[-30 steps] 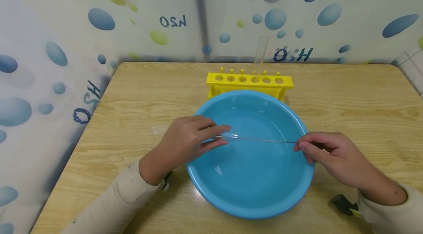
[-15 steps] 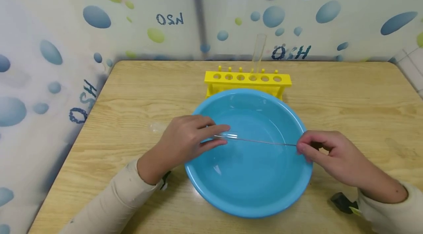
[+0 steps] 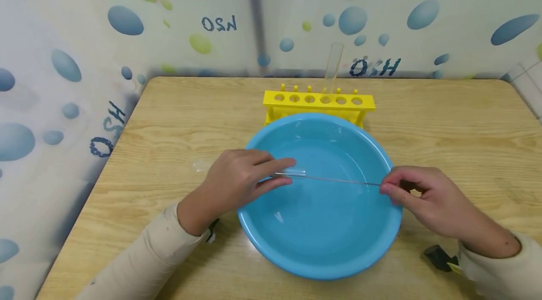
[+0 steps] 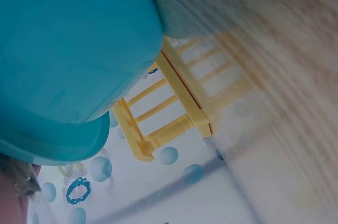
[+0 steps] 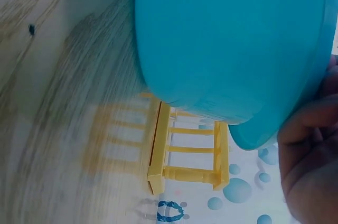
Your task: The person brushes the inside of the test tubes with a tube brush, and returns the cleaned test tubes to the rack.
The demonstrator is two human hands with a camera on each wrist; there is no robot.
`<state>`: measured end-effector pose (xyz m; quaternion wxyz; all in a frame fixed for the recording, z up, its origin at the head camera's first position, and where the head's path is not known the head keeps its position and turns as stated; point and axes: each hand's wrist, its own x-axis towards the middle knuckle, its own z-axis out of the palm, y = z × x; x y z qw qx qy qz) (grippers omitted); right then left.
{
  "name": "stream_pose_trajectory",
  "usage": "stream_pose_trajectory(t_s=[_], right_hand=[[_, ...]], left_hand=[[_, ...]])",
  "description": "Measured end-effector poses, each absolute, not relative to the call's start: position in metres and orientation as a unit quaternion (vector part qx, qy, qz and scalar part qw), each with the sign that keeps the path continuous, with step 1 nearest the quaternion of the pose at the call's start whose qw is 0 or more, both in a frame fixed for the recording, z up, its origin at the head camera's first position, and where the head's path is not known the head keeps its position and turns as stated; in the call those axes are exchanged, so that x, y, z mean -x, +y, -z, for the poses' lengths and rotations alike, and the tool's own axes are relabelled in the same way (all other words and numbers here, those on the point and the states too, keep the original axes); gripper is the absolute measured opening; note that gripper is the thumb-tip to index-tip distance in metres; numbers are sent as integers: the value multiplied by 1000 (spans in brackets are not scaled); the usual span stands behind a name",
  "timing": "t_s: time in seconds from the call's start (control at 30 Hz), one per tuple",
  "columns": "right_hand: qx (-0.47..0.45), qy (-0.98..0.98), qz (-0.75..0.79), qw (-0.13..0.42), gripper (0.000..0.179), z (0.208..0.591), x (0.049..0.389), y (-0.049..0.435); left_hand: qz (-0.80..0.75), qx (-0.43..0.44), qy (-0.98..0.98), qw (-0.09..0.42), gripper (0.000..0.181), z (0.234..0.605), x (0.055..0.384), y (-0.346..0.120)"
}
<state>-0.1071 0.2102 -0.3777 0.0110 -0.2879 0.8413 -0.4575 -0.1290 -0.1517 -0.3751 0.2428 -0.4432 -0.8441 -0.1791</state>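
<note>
My left hand (image 3: 237, 177) holds a clear test tube (image 3: 298, 171) lying nearly level over the blue basin (image 3: 319, 272). The tube's mouth points right, and its other end sticks out left of the hand. From the mouth runs the thin twisted wire of a test tube brush (image 3: 338, 180); the brush's head is hidden behind the left fingers. At the basin's right rim, my right hand (image 3: 427, 201) pinches the far end of the wire between thumb and fingers. In the right wrist view, that hand (image 5: 311, 155) shows beside the basin's wall (image 5: 227, 39).
Behind the basin stands a yellow test tube rack (image 3: 319, 100) with one clear test tube (image 3: 333, 65) upright in it. Wooden tabletop (image 3: 457, 140) surrounds the basin, and a wall (image 3: 271, 18) with printed bubbles rises at the table's back edge.
My right hand has shifted very slightly to the right with the brush wire. The left hand and its test tube stay almost in place.
</note>
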Motion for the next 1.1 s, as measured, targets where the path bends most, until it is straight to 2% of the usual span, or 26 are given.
stream_pose_trajectory(t_s=[0.17,0.47,0.87,1.1], right_hand=[[297,840,455,0,25,379,108,211],[286,840,460,30,23,378,106,212],[365,864,339,-68,29,378,106,202],[379,842,377,-72,32,381,109,204]], left_hand=[[174,439,-849,238,37,374,130,-151],[171,434,-852,237,37,376,129,-151],[169,440,-851,232,37,374,129,-150],[168,440,-850,234,37,374,129,-151]])
